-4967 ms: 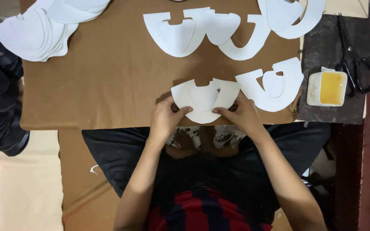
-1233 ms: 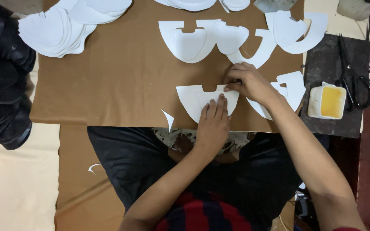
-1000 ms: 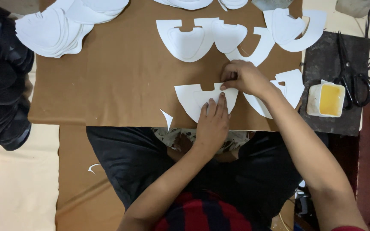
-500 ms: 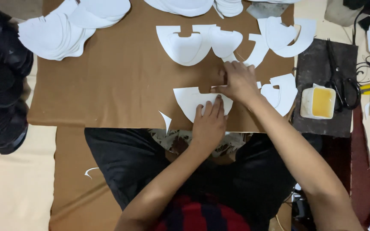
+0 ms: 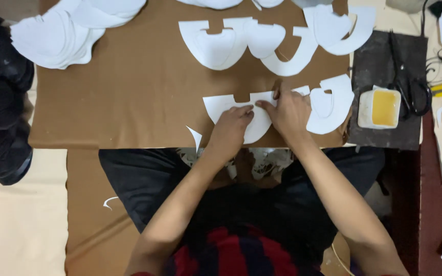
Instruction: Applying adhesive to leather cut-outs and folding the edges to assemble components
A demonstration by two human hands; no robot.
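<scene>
White cut-out piece (image 5: 221, 105) lies flat, notched top, curved bottom

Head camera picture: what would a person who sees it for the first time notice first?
First, the two hands at the middle: the left hand and the right hand press on a white cut piece at the near edge of the brown board. Next, more white pieces lie along its far edge, with a stack at the far left. At the right stands a small tub of yellow glue beside black scissors.

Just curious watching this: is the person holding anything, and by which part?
Both hands press a white cut-out shape flat on the brown board: the left hand on its middle, the right hand at its upper right edge. Nothing is lifted.
</scene>
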